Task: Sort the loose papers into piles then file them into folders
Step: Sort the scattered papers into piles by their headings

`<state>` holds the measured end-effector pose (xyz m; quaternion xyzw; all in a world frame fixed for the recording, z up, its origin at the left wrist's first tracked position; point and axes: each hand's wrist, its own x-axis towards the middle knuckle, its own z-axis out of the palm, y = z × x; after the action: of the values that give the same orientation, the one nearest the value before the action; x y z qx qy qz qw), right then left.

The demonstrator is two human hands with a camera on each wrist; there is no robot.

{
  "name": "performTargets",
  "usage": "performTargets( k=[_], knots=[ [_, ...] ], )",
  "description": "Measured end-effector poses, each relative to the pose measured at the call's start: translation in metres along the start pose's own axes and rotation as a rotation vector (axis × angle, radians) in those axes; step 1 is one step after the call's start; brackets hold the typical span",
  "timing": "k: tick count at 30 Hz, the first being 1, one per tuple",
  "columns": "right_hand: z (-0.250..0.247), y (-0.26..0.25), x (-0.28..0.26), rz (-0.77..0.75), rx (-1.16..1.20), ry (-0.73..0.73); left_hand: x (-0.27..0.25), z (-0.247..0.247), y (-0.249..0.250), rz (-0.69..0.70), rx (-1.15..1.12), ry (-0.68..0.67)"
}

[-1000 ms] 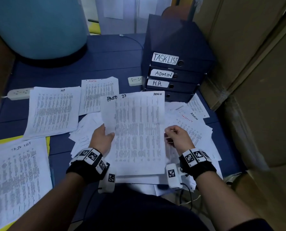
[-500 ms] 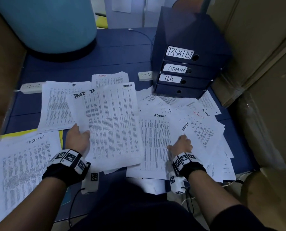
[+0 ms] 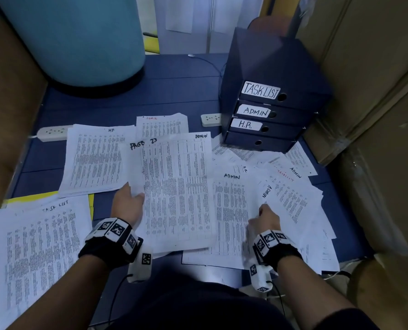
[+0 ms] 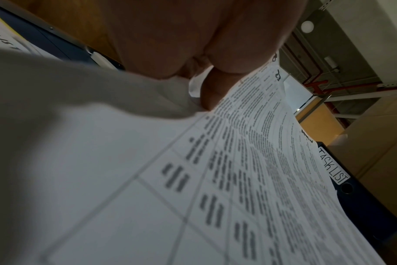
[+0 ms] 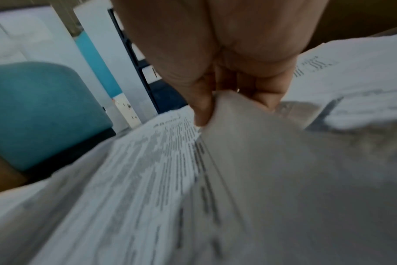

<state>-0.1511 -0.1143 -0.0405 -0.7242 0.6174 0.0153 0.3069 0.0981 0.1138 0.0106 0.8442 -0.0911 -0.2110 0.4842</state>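
Observation:
My left hand [image 3: 129, 201] pinches the left edge of a printed sheet [image 3: 174, 186] marked "PAGE 23" and "ADMIN"; the thumb [image 4: 212, 89] lies on top of that sheet [image 4: 249, 170]. My right hand [image 3: 266, 219] pinches the edge of a sheet [image 5: 261, 152] in the loose heap of papers [image 3: 291, 194] at the right, next to an "ADMIN" page [image 3: 231, 210]. Sorted piles lie at the left: an "HR" pile [image 3: 96, 158], an "ADMIN" pile [image 3: 162, 125] behind the held sheet, and a "TASK LIST" pile [image 3: 36, 246]. Stacked dark-blue folders [image 3: 269, 113] labelled TASK LIST, ADMIN and H.R. stand at the back right.
The papers lie on a dark-blue surface [image 3: 174, 91]. A large teal drum [image 3: 79, 36] stands at the back left. Two white power strips [image 3: 52, 133] [image 3: 211, 119] lie behind the piles. Cardboard boxes [image 3: 376, 91] wall in the right side. A yellow folder [image 3: 31, 198] pokes out under the task-list pile.
My right hand let go of the "PAGE 23" sheet and dropped onto the loose heap, taking a sheet's edge. My left hand carried the "PAGE 23" sheet leftward over the sorted piles.

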Motion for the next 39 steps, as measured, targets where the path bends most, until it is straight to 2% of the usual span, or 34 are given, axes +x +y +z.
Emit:
performTargets(
  k=[4, 10, 14, 17, 21, 24, 26, 29, 31, 36, 39],
  knots=[
    [-0.037, -0.001, 0.001, -0.112, 0.157, 0.035, 0.000, 0.004, 0.004, -0.008, 0.011, 0.002],
    [-0.078, -0.008, 0.001, -0.260, 0.587, 0.073, -0.009, 0.018, 0.016, 0.020, -0.026, -0.051],
    [-0.077, -0.032, -0.009, -0.320, 0.813, -0.027, -0.020, 0.036, 0.034, 0.067, -0.087, -0.141],
    [-0.069, -0.050, -0.015, -0.286, 0.961, -0.205, -0.021, 0.049, 0.045, 0.056, -0.117, -0.208],
    [-0.059, -0.056, -0.010, -0.259, 0.879, -0.373, -0.017, 0.056, 0.047, 0.064, -0.116, -0.217],
    [-0.053, -0.044, -0.004, -0.181, 0.809, -0.325, -0.013, 0.046, 0.045, 0.051, -0.060, -0.104],
    [-0.044, -0.027, 0.004, -0.148, 0.523, -0.233, -0.008, 0.035, 0.040, 0.026, -0.027, -0.002],
    [-0.016, -0.008, 0.010, -0.020, -0.030, -0.218, -0.009, 0.024, 0.039, 0.029, -0.082, 0.082],
    [0.002, -0.005, 0.005, 0.046, -0.165, -0.178, -0.014, 0.022, 0.041, 0.035, -0.105, 0.087],
    [0.023, -0.004, 0.010, 0.105, -0.096, -0.112, -0.015, 0.028, 0.033, 0.064, -0.098, 0.028],
    [0.016, 0.000, 0.010, 0.065, -0.078, -0.098, -0.017, 0.032, 0.034, 0.076, -0.085, 0.014]
  ],
)
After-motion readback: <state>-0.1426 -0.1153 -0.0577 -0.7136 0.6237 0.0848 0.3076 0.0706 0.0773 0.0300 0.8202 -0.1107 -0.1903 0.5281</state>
